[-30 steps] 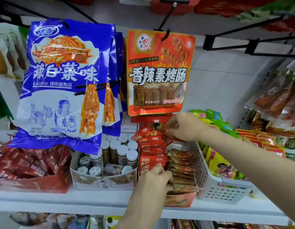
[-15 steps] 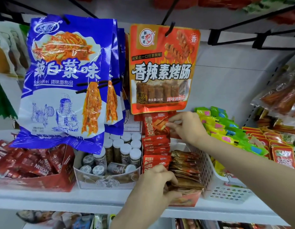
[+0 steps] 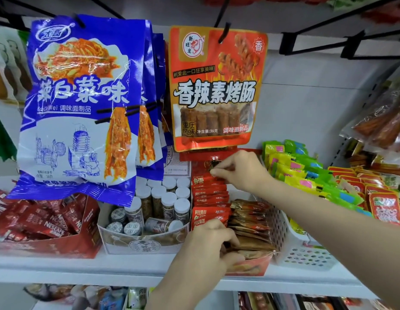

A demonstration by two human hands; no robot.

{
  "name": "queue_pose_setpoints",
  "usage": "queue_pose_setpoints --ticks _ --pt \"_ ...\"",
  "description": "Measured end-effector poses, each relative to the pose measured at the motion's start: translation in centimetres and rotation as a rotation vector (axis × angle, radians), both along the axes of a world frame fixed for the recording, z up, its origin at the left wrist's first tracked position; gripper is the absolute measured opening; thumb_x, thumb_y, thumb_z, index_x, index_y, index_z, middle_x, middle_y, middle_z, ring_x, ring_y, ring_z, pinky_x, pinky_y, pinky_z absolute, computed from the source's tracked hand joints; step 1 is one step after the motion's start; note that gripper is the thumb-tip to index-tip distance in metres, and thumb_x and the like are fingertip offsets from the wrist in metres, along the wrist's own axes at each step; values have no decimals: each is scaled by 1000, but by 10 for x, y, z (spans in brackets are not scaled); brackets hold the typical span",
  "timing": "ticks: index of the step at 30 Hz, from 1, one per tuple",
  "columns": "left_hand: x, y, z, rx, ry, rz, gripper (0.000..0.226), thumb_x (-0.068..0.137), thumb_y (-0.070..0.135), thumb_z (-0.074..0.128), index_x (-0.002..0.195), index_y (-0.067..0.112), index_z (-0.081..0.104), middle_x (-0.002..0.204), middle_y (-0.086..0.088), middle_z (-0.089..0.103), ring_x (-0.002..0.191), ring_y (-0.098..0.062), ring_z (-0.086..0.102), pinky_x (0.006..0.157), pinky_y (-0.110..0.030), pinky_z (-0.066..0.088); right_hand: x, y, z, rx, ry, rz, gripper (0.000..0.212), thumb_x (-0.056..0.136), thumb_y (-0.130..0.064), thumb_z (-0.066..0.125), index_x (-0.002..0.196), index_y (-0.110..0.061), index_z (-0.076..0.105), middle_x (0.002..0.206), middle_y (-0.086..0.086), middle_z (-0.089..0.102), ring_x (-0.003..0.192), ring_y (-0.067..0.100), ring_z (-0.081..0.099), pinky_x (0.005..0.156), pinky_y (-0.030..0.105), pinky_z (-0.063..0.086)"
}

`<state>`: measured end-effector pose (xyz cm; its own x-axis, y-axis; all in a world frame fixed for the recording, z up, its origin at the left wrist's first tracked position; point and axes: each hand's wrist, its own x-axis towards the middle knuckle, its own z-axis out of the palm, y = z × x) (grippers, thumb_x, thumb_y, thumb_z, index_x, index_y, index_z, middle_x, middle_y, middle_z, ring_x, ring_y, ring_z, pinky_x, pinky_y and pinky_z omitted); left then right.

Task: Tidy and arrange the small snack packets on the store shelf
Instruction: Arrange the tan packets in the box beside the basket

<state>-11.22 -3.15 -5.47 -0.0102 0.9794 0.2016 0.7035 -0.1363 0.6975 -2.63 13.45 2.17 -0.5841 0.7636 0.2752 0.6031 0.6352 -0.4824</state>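
Hanging at upper left: blue bags point(image 3: 82, 104), crowding jars point(image 3: 163, 204) below. Sitting at lower left: Nescafé box point(image 3: 44, 222). Left hand point(image 3: 208, 245), low centre, curling fingers round brown packets point(image 3: 250, 227) at the tray's front edge. Right hand point(image 3: 241, 171), mid-frame under the orange bag point(image 3: 217, 90), pinching red packets point(image 3: 209, 193). Pressing close on the right: white basket point(image 3: 304, 256).
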Motion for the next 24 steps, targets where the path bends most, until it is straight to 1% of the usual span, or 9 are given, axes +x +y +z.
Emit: queue_pose_setpoints --ticks 4,7,8,11,14,16,18,21,24 --pt "0 0 -1 29 2 5 19 83 39 76 99 30 73 99 18 56 87 -2 58 81 -27 54 -18 -3 -16 -65 -141 -48 21 92 -32 66 97 -15 79 99 -2 75 87 13 67 80 22 52" --pt "0 0 -3 61 6 24 15 84 36 76 97 28 74 97 17 58 86 -2 59 81 -27 54 -9 -6 -3 -212 -157 24 36 96 -39 58 68 -22 73 65 -16 66 62 0 57 63 17 44" --pt "1 0 -4 74 6 29 14 84 35 76 97 28 74 96 16 58 85 -3 59 81 -28 54 0 -11 4 -201 -169 57 35 96 -44 55 71 -26 73 62 -19 63 60 -4 55 62 16 40" --pt "4 1 -4 127 26 83 14 88 34 72 99 26 73 97 14 58 87 -7 59 81 -29 53 42 -27 24 -68 -344 161 53 83 -67 56 124 -35 63 111 -21 68 100 -1 60 81 15 40" --pt "12 5 -2 171 70 171 15 92 33 67 105 26 69 99 15 56 88 -10 58 81 -30 51 76 -49 33 -116 -741 207 112 57 -83 66 149 -36 22 129 -16 56 113 7 53 85 17 42" --pt "21 10 -1 197 59 221 15 93 29 65 107 26 66 100 15 54 89 -11 58 81 -32 52 77 -58 29 -101 -948 171 138 51 -81 72 153 -28 -3 150 -4 38 130 17 45 99 29 44" --pt "32 15 0 215 27 264 15 91 21 66 106 24 64 100 14 53 88 -13 60 81 -35 53 63 -60 22 -47 -1012 104 143 56 -74 76 154 -17 -10 157 8 25 137 27 40 107 39 41" --pt "41 25 1 196 11 306 27 90 16 67 115 23 61 112 9 56 91 -16 64 83 -36 53 38 -46 19 69 -1056 18 131 63 -58 83 153 -6 5 142 11 45 129 32 49 102 42 44" --pt "37 28 -1 213 -15 337 42 86 9 70 123 26 57 114 10 58 89 -9 64 81 -35 56 24 -24 17 34 -1100 20 133 65 -47 87 154 -5 -2 148 14 38 132 33 46 104 42 44"
